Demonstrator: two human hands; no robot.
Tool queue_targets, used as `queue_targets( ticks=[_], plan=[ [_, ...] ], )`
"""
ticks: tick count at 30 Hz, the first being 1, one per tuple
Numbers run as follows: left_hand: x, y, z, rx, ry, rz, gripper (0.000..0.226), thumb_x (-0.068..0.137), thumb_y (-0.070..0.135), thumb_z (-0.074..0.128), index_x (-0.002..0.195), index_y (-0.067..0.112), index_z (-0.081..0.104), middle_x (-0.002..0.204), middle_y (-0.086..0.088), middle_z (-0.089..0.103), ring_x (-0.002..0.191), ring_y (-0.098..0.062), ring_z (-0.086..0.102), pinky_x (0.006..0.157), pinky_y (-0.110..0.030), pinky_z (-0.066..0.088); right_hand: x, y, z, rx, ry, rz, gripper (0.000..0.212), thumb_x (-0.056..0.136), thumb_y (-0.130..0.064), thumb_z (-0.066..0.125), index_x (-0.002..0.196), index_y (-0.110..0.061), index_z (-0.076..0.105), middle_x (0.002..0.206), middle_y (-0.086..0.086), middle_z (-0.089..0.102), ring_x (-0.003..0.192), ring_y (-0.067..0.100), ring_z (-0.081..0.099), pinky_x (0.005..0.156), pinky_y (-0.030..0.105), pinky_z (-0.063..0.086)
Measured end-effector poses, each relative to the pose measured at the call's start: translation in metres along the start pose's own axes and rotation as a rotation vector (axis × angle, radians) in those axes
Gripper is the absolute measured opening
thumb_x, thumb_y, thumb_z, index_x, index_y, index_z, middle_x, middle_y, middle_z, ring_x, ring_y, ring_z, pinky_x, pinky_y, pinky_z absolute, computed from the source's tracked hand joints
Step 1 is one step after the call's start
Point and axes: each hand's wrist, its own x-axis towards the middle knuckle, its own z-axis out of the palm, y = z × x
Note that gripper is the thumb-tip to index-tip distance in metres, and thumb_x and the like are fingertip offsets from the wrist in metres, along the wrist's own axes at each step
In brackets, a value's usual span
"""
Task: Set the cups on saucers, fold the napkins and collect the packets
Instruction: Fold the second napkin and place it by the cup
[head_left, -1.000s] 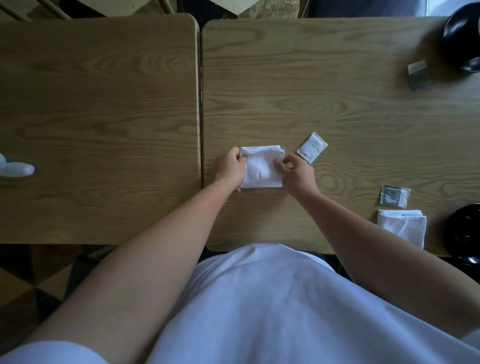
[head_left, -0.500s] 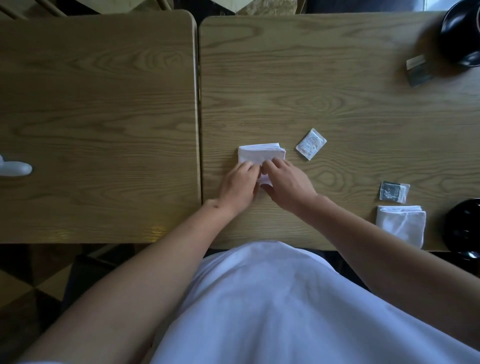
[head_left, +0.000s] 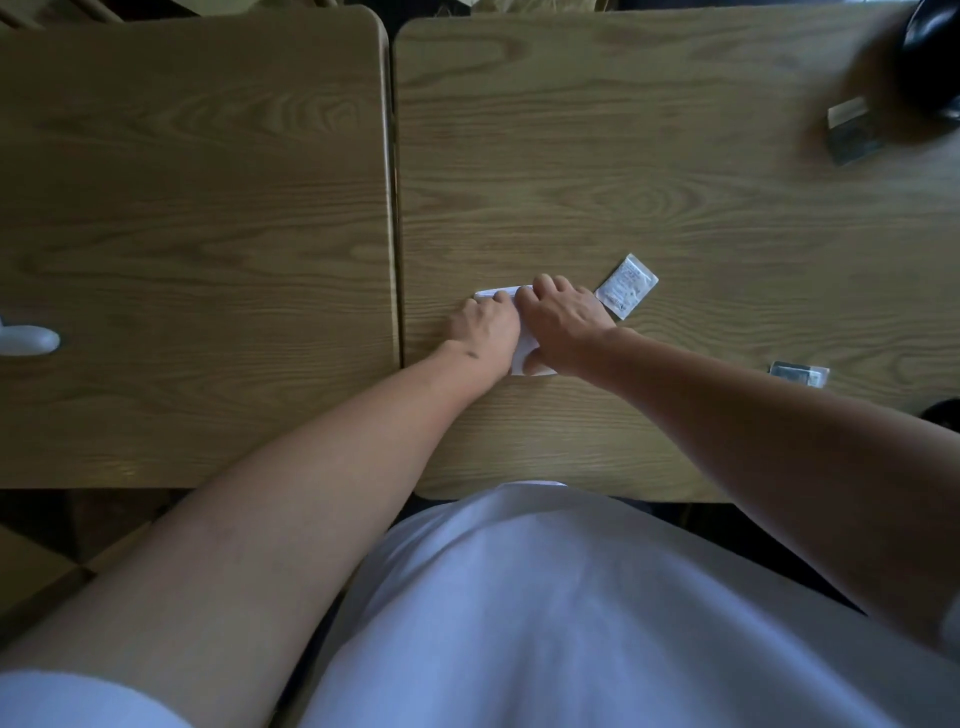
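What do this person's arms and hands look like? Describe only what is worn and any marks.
Both forearms are bare. The left hand and right hand wear no gloves or rings that show. A small dark mark sits at the left wrist. A white short sleeve covers the left upper arm.

White tee, short sleeves, bare forearms.

Dim, soft light, wide-angle bowing at edges, blurred top-right corner

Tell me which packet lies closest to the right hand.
The white packet, lying tilted just beyond the right hand beside the napkin. The clear packet lies further right by the forearm, and the dark packet sits near the table's far corner.
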Motion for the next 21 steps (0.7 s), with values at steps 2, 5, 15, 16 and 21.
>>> queue_targets(
  ticks=[2, 5, 15, 16, 21],
  plan=[
    [0.003, 0.004, -0.001, -0.006, 0.010, 0.001, 0.038, 0.095, 0.017, 0.058, 0.128, 0.003, 0.045, 0.129, -0.013, 0.062, 0.122, -0.029, 0.059, 0.096, -0.036, 0.047, 0.003, 0.003, -0.001, 0.018, -0.001, -0.001, 0.084, 0.062, -0.043, 0.089, 0.128, -0.015, 0.046, 0.125, 0.007, 0.050, 0.120, 0.027, 0.050, 0.093, 0.039, 0.044],
    [0.006, 0.008, 0.001, -0.025, 0.019, 0.015, 0.040, 0.091, 0.021, 0.063, 0.125, 0.005, 0.048, 0.124, -0.009, 0.064, 0.118, -0.027, 0.062, 0.094, -0.034, 0.045, 0.004, 0.006, 0.003, 0.060, 0.024, -0.015, 0.087, 0.058, -0.041, 0.091, 0.129, -0.018, 0.047, 0.125, 0.005, 0.050, 0.121, 0.026, 0.049, 0.093, 0.040, 0.044],
    [-0.042, -0.032, 0.037, -1.043, 0.271, -0.537, 0.016, 0.074, 0.024, 0.070, 0.077, 0.018, 0.055, 0.081, -0.004, 0.062, 0.076, -0.023, 0.058, 0.065, -0.035, 0.046, -0.057, -0.002, 0.045, 0.727, 0.411, 0.466, 0.041, 0.080, -0.027, 0.075, 0.111, -0.012, 0.055, 0.114, 0.008, 0.054, 0.103, 0.025, 0.049, 0.079, 0.032, 0.040],
    [-0.044, -0.031, 0.038, -1.163, 0.238, -0.586, 0.016, 0.072, 0.025, 0.069, 0.068, 0.019, 0.055, 0.072, -0.005, 0.063, 0.068, -0.024, 0.062, 0.066, -0.039, 0.053, -0.064, -0.005, 0.050, 0.878, 0.419, 0.621, 0.036, 0.081, -0.029, 0.073, 0.107, -0.012, 0.055, 0.106, 0.005, 0.057, 0.096, 0.022, 0.051, 0.072, 0.029, 0.037],
    [-0.040, -0.020, 0.032, -1.471, -0.069, -0.562, 0.022, 0.081, 0.026, 0.077, 0.073, 0.012, 0.063, 0.070, -0.008, 0.064, 0.049, -0.016, 0.052, 0.045, -0.023, 0.040, -0.055, -0.015, 0.041, 1.444, 0.261, 0.945, 0.025, 0.078, -0.029, 0.075, 0.079, -0.009, 0.062, 0.067, 0.001, 0.056, 0.063, 0.022, 0.056, 0.047, 0.026, 0.036]
  ],
)
